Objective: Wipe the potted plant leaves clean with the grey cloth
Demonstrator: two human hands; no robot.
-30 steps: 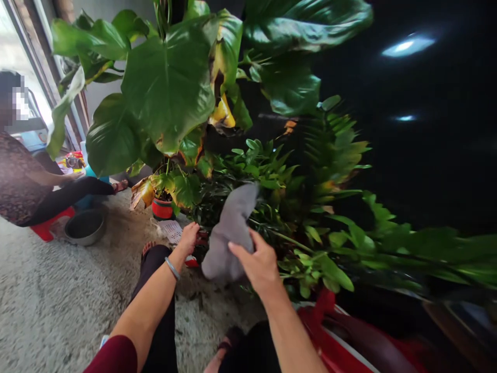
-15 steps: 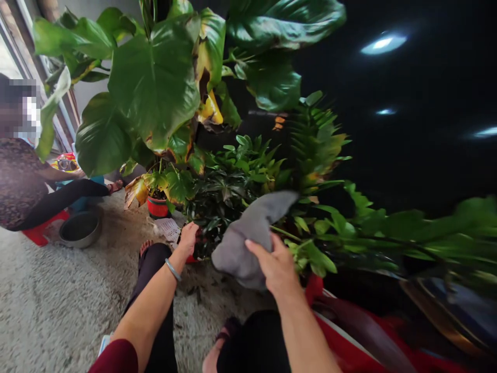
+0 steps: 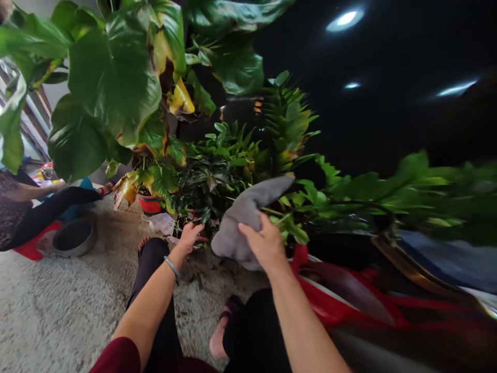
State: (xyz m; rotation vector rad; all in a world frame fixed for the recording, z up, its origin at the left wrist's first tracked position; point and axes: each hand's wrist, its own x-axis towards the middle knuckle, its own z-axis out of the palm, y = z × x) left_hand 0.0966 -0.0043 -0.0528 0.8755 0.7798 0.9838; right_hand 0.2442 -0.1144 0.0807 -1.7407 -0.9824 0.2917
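A grey cloth (image 3: 235, 228) hangs folded from my right hand (image 3: 266, 243), which grips it with the thumb on top. One pointed end of the cloth sticks out to the upper right, over the leaves. My left hand (image 3: 190, 237), with a bangle at its wrist, is at the base of a dark-leaved plant (image 3: 205, 181). Its fingers look apart, and I make out nothing held in them. Leaves partly hide what lies just beyond the fingertips.
A large-leaved plant (image 3: 112, 77) in a red pot (image 3: 150, 204) leans overhead. White perforated paper (image 3: 163, 224) lies beside it. Leafy stems (image 3: 388, 186) and a red bag-like item (image 3: 330, 295) are at right. Another person (image 3: 42, 207) sits at left near a grey basin (image 3: 73, 238).
My view has swung right and the scene shifts left. My left hand has loosened from the red pot edge, its fingers now spread. The right hand still holds the cloth.
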